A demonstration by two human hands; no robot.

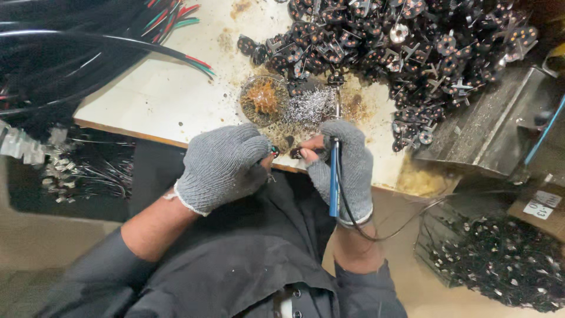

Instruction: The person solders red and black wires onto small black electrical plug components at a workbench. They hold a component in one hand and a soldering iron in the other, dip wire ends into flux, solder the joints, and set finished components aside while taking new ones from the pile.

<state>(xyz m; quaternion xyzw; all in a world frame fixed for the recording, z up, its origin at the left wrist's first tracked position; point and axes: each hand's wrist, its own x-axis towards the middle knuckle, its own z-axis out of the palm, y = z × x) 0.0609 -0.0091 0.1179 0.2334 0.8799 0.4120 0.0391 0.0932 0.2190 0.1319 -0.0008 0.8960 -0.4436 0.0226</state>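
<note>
My left hand (220, 166), in a grey knit glove, is closed at the table's near edge around something small with a green and red tip showing at the fingers. My right hand (346, 168), also gloved with bare fingertips, grips a blue-handled soldering iron (333, 176) whose tip points up toward a small dark part (296, 152) pinched between the two hands. A black cord (376, 232) runs from the iron's handle down to the right.
A round dish of amber flux (263, 99) and a heap of silvery solder scraps (309, 107) lie just beyond the hands. Several dark round parts (400, 47) are piled at the back right. Black cables with coloured wires (88, 53) fill the left. A bin of parts (494, 259) stands lower right.
</note>
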